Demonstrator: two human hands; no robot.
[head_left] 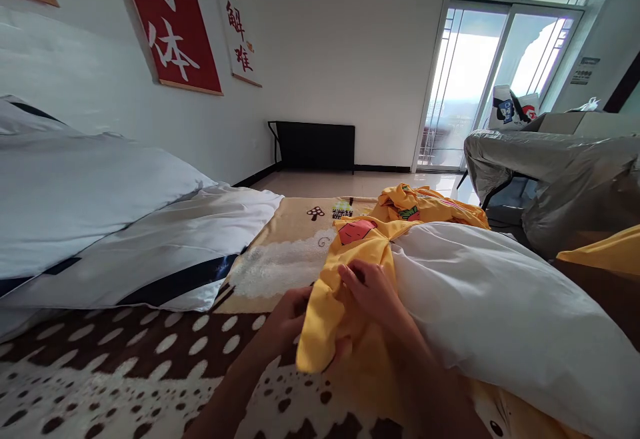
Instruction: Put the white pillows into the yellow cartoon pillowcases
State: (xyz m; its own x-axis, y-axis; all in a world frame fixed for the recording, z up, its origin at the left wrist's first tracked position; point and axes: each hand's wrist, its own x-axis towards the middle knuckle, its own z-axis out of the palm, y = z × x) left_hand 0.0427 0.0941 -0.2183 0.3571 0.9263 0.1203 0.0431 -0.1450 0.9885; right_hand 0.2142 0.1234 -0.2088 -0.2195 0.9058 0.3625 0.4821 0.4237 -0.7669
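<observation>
A yellow cloth cover [323, 322] with a red fruit print lies bunched along the left end of a plump white pillow [495, 292]. At the cover's left edge is my left hand [289, 319], closed on the cloth, its fingertips partly hidden behind the fold. My right hand [373, 289] pinches the cover's upper side with thumb and curled fingers. More yellow printed fabric [430, 204] is heaped just beyond the pillow. How far the pillow sits inside the cover cannot be made out.
Beneath everything spreads a brown and cream patterned blanket [200, 345]. White pillows [90, 192] with dark bands are piled at left. A black folded panel [316, 147] leans by the far wall. Plastic-covered furniture [540, 155] stands at right, near a glass door [465, 85].
</observation>
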